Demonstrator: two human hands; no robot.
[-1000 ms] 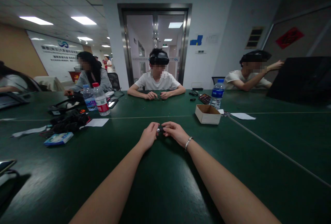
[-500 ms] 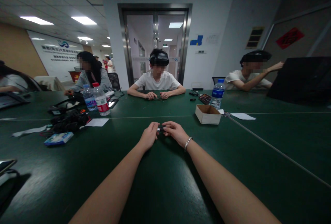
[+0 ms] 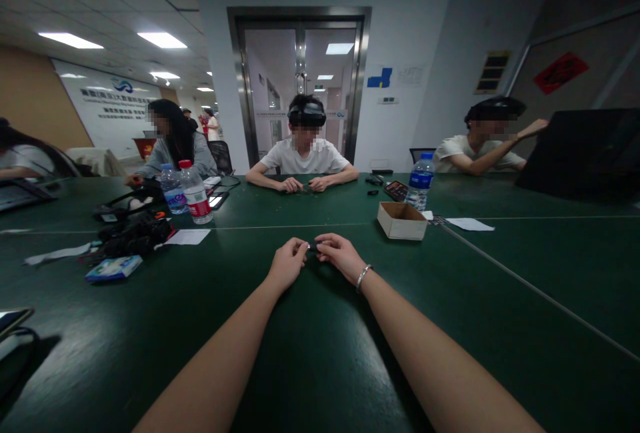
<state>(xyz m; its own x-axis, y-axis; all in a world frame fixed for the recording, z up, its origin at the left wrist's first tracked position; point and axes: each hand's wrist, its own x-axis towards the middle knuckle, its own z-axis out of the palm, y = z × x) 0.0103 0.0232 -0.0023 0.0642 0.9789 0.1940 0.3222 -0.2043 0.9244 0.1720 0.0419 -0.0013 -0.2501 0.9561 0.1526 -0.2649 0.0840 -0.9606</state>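
Note:
A small black object (image 3: 313, 246) with a bright, silvery bit at its left end is held just above the green table (image 3: 310, 346); its exact kind is too small to make out. My left hand (image 3: 289, 262) pinches it from the left with thumb and fingertips. From the other side, my right hand (image 3: 341, 255), with a silver bracelet (image 3: 364, 277) at the wrist, grips its right end. Both hands are closed, and the fingers cover part of the object.
An open cardboard box (image 3: 401, 222) stands right of my hands, with a water bottle (image 3: 421, 180) behind it. On the left are two bottles, a heap of black gear (image 3: 133, 236) and a blue-white packet (image 3: 114, 268). Across the table a person (image 3: 304, 153) sits with both hands on it.
The silvery part between my hands shows less than before, and my left fingertips have shifted slightly right, closer to my right hand. The surroundings look the same.

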